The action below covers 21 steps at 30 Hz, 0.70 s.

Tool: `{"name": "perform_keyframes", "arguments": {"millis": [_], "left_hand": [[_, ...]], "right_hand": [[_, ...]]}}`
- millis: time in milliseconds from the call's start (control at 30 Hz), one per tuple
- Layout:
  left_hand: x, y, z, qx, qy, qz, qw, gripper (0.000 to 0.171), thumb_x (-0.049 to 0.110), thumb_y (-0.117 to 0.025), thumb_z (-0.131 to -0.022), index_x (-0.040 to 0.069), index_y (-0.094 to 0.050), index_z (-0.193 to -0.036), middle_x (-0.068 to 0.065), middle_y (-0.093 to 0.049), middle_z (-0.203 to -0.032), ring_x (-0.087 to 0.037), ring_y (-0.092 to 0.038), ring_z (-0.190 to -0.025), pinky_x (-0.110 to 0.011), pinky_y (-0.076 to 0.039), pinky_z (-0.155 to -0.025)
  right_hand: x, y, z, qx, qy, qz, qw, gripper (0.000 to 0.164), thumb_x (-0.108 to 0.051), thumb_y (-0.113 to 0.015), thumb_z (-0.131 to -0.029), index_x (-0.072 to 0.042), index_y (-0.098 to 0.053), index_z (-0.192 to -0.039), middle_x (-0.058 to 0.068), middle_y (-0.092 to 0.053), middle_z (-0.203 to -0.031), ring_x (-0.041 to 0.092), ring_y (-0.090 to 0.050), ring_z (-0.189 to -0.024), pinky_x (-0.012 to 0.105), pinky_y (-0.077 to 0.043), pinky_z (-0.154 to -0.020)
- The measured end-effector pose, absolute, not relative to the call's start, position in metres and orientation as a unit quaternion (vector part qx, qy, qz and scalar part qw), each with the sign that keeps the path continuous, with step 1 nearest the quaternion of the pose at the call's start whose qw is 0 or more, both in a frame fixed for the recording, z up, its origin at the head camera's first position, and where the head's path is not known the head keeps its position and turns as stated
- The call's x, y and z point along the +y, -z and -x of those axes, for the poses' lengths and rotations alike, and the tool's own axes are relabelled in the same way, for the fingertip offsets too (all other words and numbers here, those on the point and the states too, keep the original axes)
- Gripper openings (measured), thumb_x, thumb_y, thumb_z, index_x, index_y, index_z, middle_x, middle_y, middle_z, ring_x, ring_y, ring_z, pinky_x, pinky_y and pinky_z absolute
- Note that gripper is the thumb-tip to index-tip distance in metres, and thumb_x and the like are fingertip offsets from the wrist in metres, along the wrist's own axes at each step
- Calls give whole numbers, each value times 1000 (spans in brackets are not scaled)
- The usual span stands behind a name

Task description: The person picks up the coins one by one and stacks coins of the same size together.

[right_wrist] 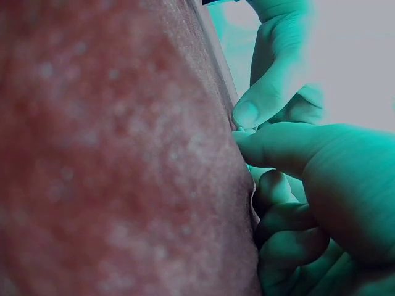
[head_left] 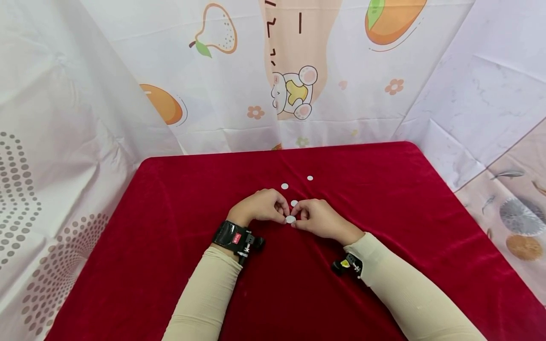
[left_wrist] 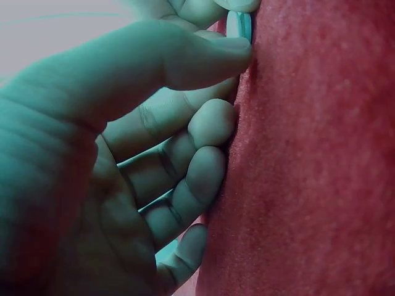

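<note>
A small white disc (head_left: pixel 290 219) sits low on the red cloth between my two hands. My left hand (head_left: pixel 265 206) pinches it from the left with thumb and forefinger, the other fingers curled against the cloth. From the right, my right hand (head_left: pixel 322 219) holds the opposite edge between its thumb and forefinger. Seen from the left wrist, the disc (left_wrist: pixel 237 26) is tilted up on edge and looks layered. Just behind the fingertips lies a second white disc (head_left: pixel 294 203). In the right wrist view both thumbs nearly meet and mostly hide the piece.
Farther back on the red cloth (head_left: pixel 192 189) lie two more white discs, one left of centre (head_left: pixel 284 186) and a smaller-looking one (head_left: pixel 310 178) to its right. A printed white curtain (head_left: pixel 239 90) hangs behind the table's back edge. Each wrist wears a black camera mount.
</note>
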<state>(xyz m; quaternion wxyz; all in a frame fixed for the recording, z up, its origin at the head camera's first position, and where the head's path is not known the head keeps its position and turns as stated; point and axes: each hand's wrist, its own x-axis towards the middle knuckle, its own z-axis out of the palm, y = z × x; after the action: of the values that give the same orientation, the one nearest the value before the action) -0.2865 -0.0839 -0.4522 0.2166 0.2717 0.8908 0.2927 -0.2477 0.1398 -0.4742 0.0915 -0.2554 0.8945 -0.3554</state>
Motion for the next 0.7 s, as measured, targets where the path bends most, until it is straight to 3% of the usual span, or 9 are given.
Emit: {"name": "perform_keyframes", "arguments": {"millis": [700], "left_hand": [[-85, 455, 288, 888, -296, -277, 218, 11, 15, -84, -81, 23, -77, -86, 4, -67, -72, -11, -57, -66, -26, -47, -61]], "right_hand": [[139, 473, 248, 893, 360, 250, 101, 17, -19, -82, -86, -17, -74, -101, -6, -58, -62, 8, -50, -52, 23, -42, -54]]}}
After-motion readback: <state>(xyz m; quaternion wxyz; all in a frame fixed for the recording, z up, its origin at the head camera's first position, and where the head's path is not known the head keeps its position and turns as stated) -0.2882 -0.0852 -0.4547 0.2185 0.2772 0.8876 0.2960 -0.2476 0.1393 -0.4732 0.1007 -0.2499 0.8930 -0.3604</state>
